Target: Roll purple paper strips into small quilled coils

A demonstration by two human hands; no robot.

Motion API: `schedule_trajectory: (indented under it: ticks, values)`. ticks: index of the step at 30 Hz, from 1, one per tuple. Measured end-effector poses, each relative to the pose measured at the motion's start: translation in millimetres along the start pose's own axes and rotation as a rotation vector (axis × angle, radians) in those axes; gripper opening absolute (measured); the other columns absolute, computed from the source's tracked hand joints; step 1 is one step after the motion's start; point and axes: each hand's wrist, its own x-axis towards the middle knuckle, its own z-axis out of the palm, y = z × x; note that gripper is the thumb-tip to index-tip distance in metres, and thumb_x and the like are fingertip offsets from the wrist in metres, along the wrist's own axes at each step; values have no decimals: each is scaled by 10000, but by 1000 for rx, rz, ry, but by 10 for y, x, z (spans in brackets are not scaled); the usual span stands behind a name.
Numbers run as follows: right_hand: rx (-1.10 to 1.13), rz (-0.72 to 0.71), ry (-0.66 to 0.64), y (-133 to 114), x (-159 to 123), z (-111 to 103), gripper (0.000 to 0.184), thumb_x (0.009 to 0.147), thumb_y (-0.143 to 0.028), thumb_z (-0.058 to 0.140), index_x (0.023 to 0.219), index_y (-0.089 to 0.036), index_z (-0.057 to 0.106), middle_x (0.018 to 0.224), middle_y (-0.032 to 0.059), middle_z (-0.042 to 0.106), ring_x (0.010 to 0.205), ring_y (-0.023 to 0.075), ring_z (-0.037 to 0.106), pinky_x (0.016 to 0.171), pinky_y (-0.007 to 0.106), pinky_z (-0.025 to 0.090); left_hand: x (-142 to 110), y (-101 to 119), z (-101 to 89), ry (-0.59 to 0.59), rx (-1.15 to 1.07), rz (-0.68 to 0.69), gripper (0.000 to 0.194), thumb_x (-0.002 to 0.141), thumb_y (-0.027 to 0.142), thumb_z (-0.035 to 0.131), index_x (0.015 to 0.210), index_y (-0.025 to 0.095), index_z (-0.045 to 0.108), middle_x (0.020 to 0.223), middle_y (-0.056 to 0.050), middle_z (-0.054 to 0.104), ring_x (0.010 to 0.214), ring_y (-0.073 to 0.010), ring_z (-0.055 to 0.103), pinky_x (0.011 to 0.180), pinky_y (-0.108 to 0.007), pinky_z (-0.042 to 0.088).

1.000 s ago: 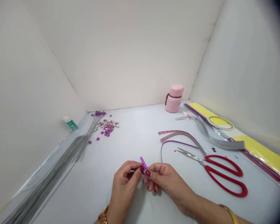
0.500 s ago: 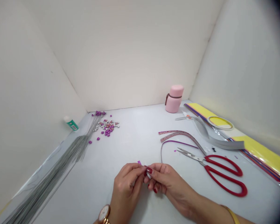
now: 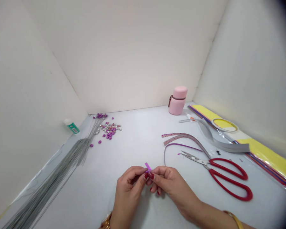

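Note:
Near the front middle of the table, a narrow purple paper strip (image 3: pixel 147 166) pokes up between my fingertips. My left hand (image 3: pixel 132 187) pinches it from the left, thumb against forefinger. Right beside it, my right hand (image 3: pixel 166 181) pinches the same strip, the two thumbs almost touching. The strip's lower part is hidden by the fingers. A longer thin purple strip (image 3: pixel 181 145) lies just beyond my right hand. Scissors with red handles (image 3: pixel 231 178) rest to the right, blades slightly parted.
Purple and silver paper stars (image 3: pixel 111 130) lie in a pile at the back left, beside a bundle of grey wires (image 3: pixel 62 175) and a glue stick (image 3: pixel 72 126). A pink flask (image 3: pixel 177 101) stands at the back. Yellow paper packs (image 3: pixel 264 151), a tape roll (image 3: pixel 225 125) and grey strips (image 3: pixel 228 147) lie right.
More of the purple strip now shows above the fingertips. My left hand has turned, its thumb now facing up and its watch face out of sight.

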Motion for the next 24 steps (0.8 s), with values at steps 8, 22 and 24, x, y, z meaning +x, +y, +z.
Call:
schedule_trajectory:
  ticks: [8, 22, 24]
  values:
    - [-175, -103, -15, 21, -16, -9, 178, 754, -294, 590, 751, -129, 658, 558, -2, 588, 523, 93, 507, 510, 201, 367, 7, 11, 20, 10, -61, -142, 145, 773, 263, 563, 784, 137, 634, 642, -30, 650, 628, -148, 606, 599, -233, 494]
    - [71, 16, -20, -58, -33, 24, 212, 708, -335, 637, 721, -124, 646, 550, 0, 582, 495, 83, 479, 480, 191, 318, -29, 35, -30, -76, 268, 203, 226, 814, 178, 493, 984, 204, 639, 1007, -79, 661, 924, -194, 600, 824, -322, 477]
    - [81, 39, -35, -58, -33, 19, 210, 724, -324, 623, 734, -116, 641, 584, 11, 601, 501, 80, 494, 482, 187, 321, -14, 40, -25, -49, 149, 86, 204, 828, 216, 479, 940, 188, 646, 900, -69, 682, 811, -176, 628, 750, -295, 506]
